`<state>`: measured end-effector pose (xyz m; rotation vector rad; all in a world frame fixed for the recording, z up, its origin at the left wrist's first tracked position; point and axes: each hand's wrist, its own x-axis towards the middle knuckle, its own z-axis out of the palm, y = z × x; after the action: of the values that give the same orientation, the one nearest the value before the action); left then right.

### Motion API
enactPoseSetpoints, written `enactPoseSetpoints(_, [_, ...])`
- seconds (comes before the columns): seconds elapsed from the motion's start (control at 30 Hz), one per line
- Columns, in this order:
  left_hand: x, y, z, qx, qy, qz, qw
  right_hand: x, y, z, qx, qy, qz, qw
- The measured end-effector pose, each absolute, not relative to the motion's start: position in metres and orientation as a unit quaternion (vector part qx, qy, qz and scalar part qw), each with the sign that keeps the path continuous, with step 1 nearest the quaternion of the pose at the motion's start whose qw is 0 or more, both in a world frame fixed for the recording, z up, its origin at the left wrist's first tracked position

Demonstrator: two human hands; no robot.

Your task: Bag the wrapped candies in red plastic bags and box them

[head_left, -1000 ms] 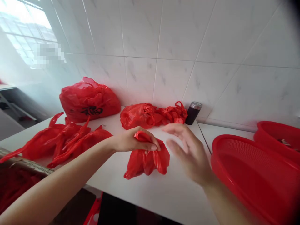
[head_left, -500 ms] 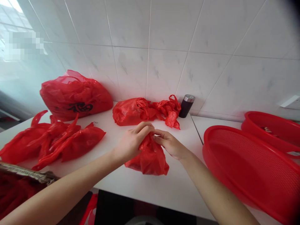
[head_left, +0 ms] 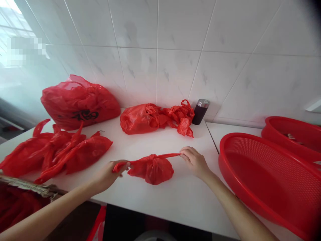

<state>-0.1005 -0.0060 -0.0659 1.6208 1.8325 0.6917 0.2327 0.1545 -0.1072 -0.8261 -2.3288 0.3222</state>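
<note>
A small red plastic bag with something bulky inside sits on the white table, gathered at its top middle. My left hand is closed on one end of it, with a tip of red plastic showing past the fingers. On the other side, my right hand pinches the opposite end, drawn out into a thin taut strip. Both ends are stretched sideways from the gathered middle. What the bag contains is hidden.
Knotted red bags lie at left, before a large red bag. Crumpled red bags and a dark tumbler stand by the wall. Red plastic baskets fill the right. A cardboard box is at lower left.
My hands were together at the bag's top; they have moved apart to left and right, pulling its two ends out. The bag's top is now drawn down tight.
</note>
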Motion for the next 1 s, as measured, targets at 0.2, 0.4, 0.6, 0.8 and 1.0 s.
enactPoseSetpoints(0.2, [-0.051,0.035,-0.086,0.605,0.683,0.368,0.179,0.160,0.118,-0.115,-0.451,-0.795,0.197,0.354])
enactPoseSetpoints(0.4, [-0.031,0.066,-0.107,0.598,0.725,0.294,0.173,0.138,0.118,-0.123,-0.498,-0.823,0.169,0.214])
enactPoseSetpoints(0.6, [-0.058,0.064,-0.117,0.574,0.771,0.220,0.167,0.157,0.153,-0.131,-0.559,-0.788,0.160,0.201])
enactPoseSetpoints(0.8, [-0.075,0.059,-0.131,0.565,0.800,0.120,0.163,0.144,0.161,-0.156,-0.571,-0.788,0.155,0.170])
enactPoseSetpoints(1.0, [-0.108,0.040,-0.122,0.556,0.809,0.094,0.166,0.154,0.168,-0.154,-0.583,-0.774,0.167,0.181])
